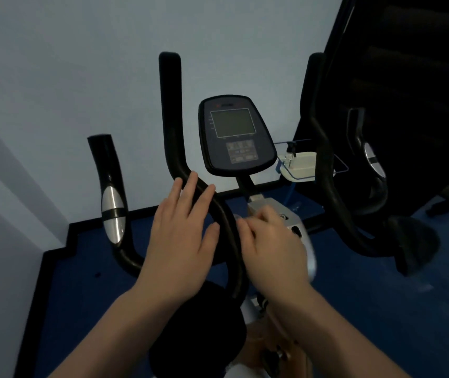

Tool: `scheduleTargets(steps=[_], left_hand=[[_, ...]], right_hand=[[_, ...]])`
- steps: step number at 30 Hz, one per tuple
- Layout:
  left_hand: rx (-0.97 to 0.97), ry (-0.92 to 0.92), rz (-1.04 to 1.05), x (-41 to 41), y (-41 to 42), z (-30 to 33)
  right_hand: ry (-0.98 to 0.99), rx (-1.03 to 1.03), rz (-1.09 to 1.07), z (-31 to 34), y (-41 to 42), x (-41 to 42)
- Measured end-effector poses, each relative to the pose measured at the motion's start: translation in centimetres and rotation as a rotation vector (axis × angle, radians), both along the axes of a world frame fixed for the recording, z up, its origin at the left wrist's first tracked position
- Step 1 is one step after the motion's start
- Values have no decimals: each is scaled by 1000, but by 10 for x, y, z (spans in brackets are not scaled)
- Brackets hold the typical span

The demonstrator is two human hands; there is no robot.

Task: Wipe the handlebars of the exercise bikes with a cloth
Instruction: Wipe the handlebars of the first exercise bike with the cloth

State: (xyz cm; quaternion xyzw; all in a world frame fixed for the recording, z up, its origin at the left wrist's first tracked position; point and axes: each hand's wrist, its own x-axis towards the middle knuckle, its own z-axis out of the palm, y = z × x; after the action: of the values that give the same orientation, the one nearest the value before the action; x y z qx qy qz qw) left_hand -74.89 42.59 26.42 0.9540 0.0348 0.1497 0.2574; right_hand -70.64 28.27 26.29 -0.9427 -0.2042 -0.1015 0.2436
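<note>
A black exercise bike stands in front of me. Its left handlebar (171, 118) rises upright, then curves down toward the seat. My left hand (182, 241) lies on that curve with fingers spread and flat, holding nothing. My right hand (275, 249) sits just right of the same bar, fingers curled shut against it, in front of the silver frame housing (297, 225). No cloth shows in either hand. An outer left grip (112, 205) with silver sensor plates stands apart at the left. The right handlebar (324, 159) and its sensor grip (371, 159) are untouched.
The console (234, 135) with a dark screen sits between the bars. The black seat (199, 336) is below my forearms. A small clear shelf (303, 166) with a pump bottle is on the wall behind. A large dark machine (408, 77) fills the right side. The floor is blue.
</note>
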Motion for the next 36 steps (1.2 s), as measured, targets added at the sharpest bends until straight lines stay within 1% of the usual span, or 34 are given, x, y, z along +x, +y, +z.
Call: scheduleTargets(steps=[1, 3, 7, 9, 11, 12, 14, 17, 19, 21, 22, 24, 27, 29, 31, 34, 35, 36], left_hand=[[-5, 4, -7, -1, 1, -1], [-3, 7, -14, -3, 2, -2], [28, 7, 5, -1, 3, -2], [20, 13, 19, -2, 2, -1], [32, 29, 21, -3, 2, 0], [40, 34, 21, -3, 2, 0], [49, 36, 20, -3, 2, 0], [57, 24, 27, -3, 3, 0], [58, 26, 33, -4, 2, 1], [60, 32, 33, -4, 1, 2], [61, 35, 33, -4, 1, 1], [63, 37, 28, -3, 2, 0], [51, 19, 28, -2, 3, -2], [47, 9, 25, -2, 4, -3], [46, 7, 17, -3, 3, -2], [3, -22, 29, -3, 2, 0], [-22, -50, 57, -3, 1, 1], [-60, -87, 106, -3, 1, 2]], right_hand=[[-21, -14, 38, -1, -12, -5], [-85, -138, 69, 4, -34, -3], [-60, -288, -20, 10, -11, 17], [-68, -285, 0, 6, -6, 12], [-40, -222, 77, 6, -22, 5], [-32, -226, 108, 9, -31, 4], [-40, -281, 118, 13, -35, 16], [-64, -353, 74, 14, -10, 28], [-40, -321, 89, 10, -6, 22], [-12, -241, 140, 15, -24, 11], [-11, -235, 158, 18, -35, 9], [-42, -290, 142, 20, -44, 16], [-94, -364, 74, 12, -19, 21], [-79, -304, 50, 8, -12, 15], [-28, -166, 112, 6, -25, 8], [77, -25, 207, 20, -51, 19], [87, 87, 214, 27, -52, 28], [37, 234, 221, 34, -48, 34]])
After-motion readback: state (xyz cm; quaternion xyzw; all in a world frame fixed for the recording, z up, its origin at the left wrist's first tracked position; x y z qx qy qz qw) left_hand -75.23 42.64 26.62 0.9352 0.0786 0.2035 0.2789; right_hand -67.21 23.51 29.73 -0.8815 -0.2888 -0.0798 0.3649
